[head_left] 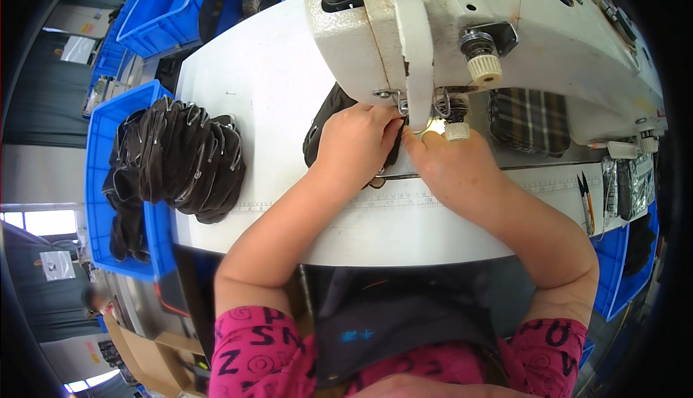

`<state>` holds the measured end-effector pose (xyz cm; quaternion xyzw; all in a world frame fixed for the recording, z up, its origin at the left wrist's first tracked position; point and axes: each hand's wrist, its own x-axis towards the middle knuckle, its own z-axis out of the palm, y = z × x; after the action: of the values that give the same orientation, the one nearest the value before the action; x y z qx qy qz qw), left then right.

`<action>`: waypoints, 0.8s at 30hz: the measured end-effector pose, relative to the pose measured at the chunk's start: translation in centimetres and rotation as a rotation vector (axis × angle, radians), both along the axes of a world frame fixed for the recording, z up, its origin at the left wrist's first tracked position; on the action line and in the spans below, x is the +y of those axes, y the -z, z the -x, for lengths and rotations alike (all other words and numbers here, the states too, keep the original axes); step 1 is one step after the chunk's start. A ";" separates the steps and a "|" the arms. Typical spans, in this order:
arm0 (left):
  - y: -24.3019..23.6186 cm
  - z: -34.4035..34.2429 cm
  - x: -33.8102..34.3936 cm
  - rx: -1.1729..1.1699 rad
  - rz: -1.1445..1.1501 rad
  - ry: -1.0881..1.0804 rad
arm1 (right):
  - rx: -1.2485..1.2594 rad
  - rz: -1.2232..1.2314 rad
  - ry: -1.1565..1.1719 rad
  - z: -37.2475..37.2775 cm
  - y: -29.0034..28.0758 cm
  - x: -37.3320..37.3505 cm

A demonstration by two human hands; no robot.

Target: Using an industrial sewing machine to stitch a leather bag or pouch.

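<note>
A dark fabric piece [325,119] lies on the white table under the head of a white sewing machine [361,44]. My left hand [355,144] is closed on this piece, its fingertips pinched just left of the presser area. From the right, my right hand [456,165] meets it, thumb and forefinger pressed together at the fabric's edge beside the lit needle area. Both hands nearly touch, and they cover most of the fabric between them. The needle tip itself is hidden behind the machine's parts and my fingers.
Left on the table is a heap of dark zippered pouches [189,154], partly over a blue bin [101,203]. A folded plaid cloth [530,120] lies under the machine arm. Pens [586,203] and plastic packets [634,185] are at the right. A printed ruler strip [404,201] crosses the table.
</note>
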<state>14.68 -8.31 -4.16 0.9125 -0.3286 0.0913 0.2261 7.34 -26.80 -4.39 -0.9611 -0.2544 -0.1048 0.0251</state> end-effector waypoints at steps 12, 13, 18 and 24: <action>-3.1 0.8 3.8 0.317 -0.058 0.274 | -0.017 -0.119 -0.034 0.0 -0.3 -0.4; -3.3 0.7 3.7 0.319 -0.082 0.270 | -0.002 -0.151 -0.092 0.2 -0.2 -0.6; -3.6 1.0 3.5 0.405 -0.054 0.273 | 0.055 -0.111 -0.137 0.7 -0.5 -0.2; -3.6 2.8 2.9 0.146 -0.104 0.230 | 0.046 -0.065 -0.131 0.9 -0.2 0.0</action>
<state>11.89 -5.37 -0.55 0.8835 -0.4178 -0.0189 0.2108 6.48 -26.81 -4.16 -0.9432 -0.3127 -0.0889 0.0689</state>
